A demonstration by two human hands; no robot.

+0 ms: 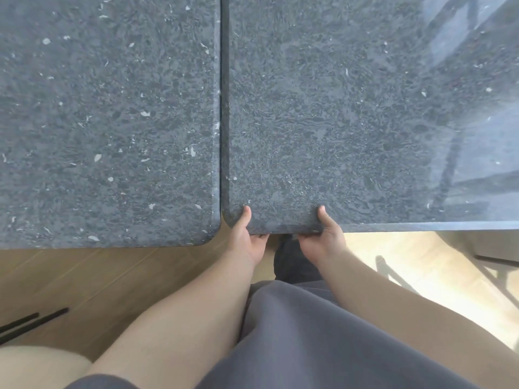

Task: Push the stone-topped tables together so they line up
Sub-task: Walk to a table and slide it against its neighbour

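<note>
Two dark grey speckled stone tabletops fill the upper view, side by side with a thin dark seam between them. The left table (106, 122) has its near edge a little closer to me than the right table (351, 122). My left hand (247, 237) grips the right table's near edge at its rounded left corner, thumb on top and fingers underneath. My right hand (323, 237) holds the same edge a short way to the right, thumb also on top.
Light wooden floor (98, 276) lies below the tables. Thin black bars (31, 322) show at the lower left. A dark frame piece (497, 259) sits under the right table. My grey clothing fills the lower middle.
</note>
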